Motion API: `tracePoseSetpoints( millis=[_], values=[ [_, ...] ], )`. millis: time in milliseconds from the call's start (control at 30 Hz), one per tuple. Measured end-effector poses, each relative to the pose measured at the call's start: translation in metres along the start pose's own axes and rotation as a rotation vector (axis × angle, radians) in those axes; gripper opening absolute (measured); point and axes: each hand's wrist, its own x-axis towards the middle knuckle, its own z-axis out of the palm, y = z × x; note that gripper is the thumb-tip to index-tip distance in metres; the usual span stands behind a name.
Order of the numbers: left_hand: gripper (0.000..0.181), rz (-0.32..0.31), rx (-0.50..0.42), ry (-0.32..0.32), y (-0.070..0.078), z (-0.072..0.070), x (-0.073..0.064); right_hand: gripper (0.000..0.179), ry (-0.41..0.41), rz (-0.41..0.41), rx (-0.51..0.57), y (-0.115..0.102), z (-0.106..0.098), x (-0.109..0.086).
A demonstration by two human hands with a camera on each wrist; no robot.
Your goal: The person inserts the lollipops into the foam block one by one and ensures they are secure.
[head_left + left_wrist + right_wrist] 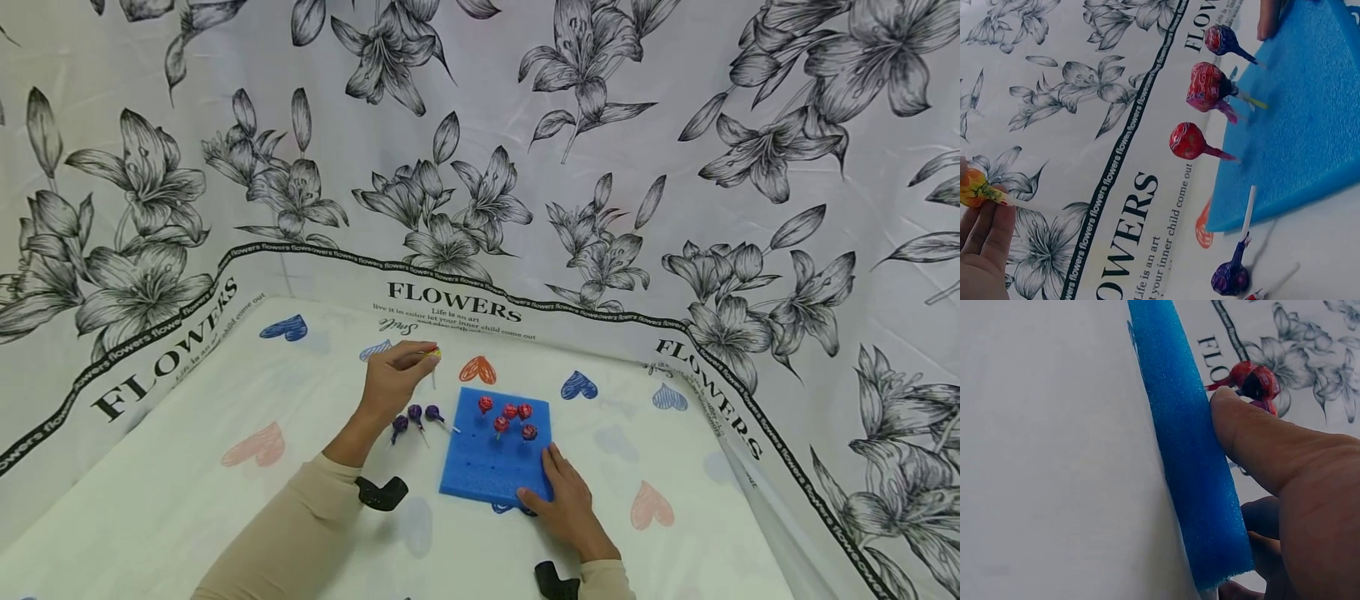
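Head view: the left hand (393, 379) pinches a yellow-orange wrapped lollipop (435, 352) above the bench (457, 567), to the left of the blue foam block (472, 479), its stick pointing down. The right hand (566, 500) holds the block's near right corner, thumb at the near edge and other fingers along the right side, so that corner is partly covered.

Five lollipops with mostly red wrappers (501, 425) stand upright in the block's far part, occupying that side; small holes show in the nearer part. Just left of the block lie three purple lollipops (416, 412), and the rightmost one's stick reaches over the block's left edge in this view; whether it touches, I cannot tell. They lie between the left forearm and the block.

A white cloth with printed hearts covers the bench, and a flower-printed curtain (480, 208) rises behind. One black device (382, 493) sits by the left wrist, another (557, 581) by the right.
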Motion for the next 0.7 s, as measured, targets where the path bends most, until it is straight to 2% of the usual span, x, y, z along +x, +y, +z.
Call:
tracePoseSetpoints(
  millis=[167, 267, 400, 600, 633, 700],
  values=[
    [0.032, 0.005, 0.025, -0.029, 0.0, 0.012, -0.001, 0.089, 0.004, 0.002, 0.016, 0.0, 0.0, 0.0],
    [0.036, -0.023, 0.024, -0.031, -0.011, 0.017, -0.002, 0.09, 0.004, 0.0, 0.027, -0.001, 0.0, -0.001],
    [0.031, -0.061, 0.03, -0.029, -0.029, 0.024, -0.006, 0.09, -0.006, 0.005, 0.023, -0.001, 0.0, -0.001],
    [0.029, -0.08, 0.038, -0.04, -0.041, 0.034, -0.014, 0.089, 0.001, 0.004, 0.012, -0.001, -0.001, -0.001],
    [0.028, -0.089, 0.041, -0.043, -0.037, 0.036, -0.016, 0.089, 0.002, 0.003, 0.012, -0.001, -0.001, -0.001],
    [0.028, -0.105, 0.036, -0.046, -0.039, 0.038, -0.018, 0.089, 0.003, 0.007, 0.015, -0.002, -0.001, -0.001]
  ],
)
